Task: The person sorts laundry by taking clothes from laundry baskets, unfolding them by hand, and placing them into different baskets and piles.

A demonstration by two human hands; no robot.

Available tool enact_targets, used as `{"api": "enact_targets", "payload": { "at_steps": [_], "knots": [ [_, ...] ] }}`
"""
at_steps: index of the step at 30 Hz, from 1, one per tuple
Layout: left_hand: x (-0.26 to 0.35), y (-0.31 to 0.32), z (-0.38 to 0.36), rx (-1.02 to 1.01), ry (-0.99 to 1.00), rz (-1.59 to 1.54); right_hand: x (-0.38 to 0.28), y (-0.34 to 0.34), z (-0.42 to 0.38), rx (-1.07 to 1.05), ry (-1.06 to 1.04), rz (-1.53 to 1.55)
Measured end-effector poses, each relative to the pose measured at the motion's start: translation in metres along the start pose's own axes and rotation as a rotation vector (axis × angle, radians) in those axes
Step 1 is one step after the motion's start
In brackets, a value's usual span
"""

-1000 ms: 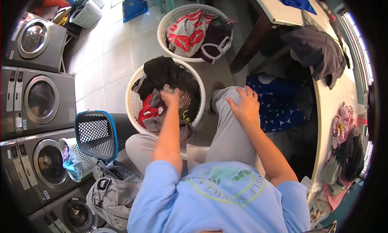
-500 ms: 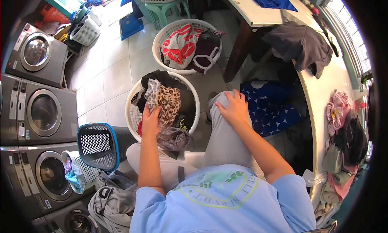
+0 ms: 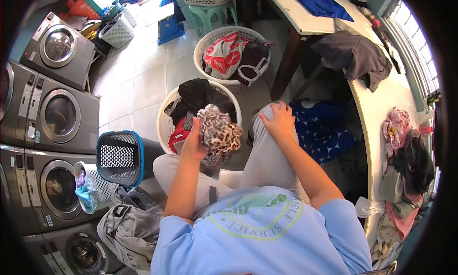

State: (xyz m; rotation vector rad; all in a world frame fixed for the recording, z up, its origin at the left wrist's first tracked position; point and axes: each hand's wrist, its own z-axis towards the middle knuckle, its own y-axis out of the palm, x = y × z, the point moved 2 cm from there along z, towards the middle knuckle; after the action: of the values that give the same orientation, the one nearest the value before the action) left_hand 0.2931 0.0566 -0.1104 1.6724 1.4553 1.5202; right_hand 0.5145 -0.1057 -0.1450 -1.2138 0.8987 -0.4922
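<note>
Leopard-print soft cloth (image 3: 218, 131) bunched in left hand (image 3: 193, 144), right hand (image 3: 279, 120) spread on knee

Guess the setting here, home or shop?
Likely a self-service laundry shop: stacked front-load washing machines line the wall, several laundry baskets hold clothes, and more garments are piled on a long folding table.

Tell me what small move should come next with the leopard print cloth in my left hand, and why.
Probably bring the right hand off the knee to take hold of the leopard print cloth. The left hand holds it bunched up above the white basket, so a second grip would likely help open it out.
</note>
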Motion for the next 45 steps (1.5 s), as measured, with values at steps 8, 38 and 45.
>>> {"api": "enact_targets", "payload": {
  "at_steps": [8,38,45],
  "knots": [
    [-0.034,-0.105,-0.001,0.588,0.290,1.522,0.001,-0.001,-0.002,0.011,-0.003,-0.014],
    [-0.006,-0.125,0.173,0.902,0.476,1.749,-0.026,0.012,0.001,-0.174,-0.568,0.592],
    [-0.045,-0.190,0.168,0.357,0.057,2.127,-0.025,0.008,0.010,-0.125,-0.456,0.556]
  ]
}}
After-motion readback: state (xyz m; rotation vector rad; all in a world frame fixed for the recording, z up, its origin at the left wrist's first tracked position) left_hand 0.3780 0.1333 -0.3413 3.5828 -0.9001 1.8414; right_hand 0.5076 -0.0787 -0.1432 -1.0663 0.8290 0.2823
